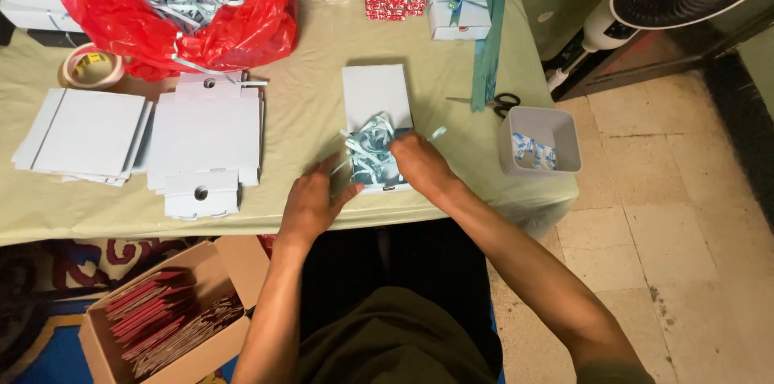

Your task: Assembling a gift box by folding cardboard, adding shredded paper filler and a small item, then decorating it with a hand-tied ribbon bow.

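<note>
Pale green cloth covers the table (322, 53) that fills the upper half of the frame. At centre, one open white box (376, 102) is seen, its long axis running away from the person, with blue paper shreds (371, 150) piled in its near end. The right hand (419, 164) is closed on the shreds; the left hand (310, 202), fingers loosely spread, touches them from the lower left. Two stacks of flat boxes (205, 142) lie left; one grey tub (538, 139) stands right.

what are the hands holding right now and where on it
Both hands are on the shredded blue paper in the open white box: the right hand presses its right side, the left hand touches its lower left edge. A closed grip cannot be told.
</note>
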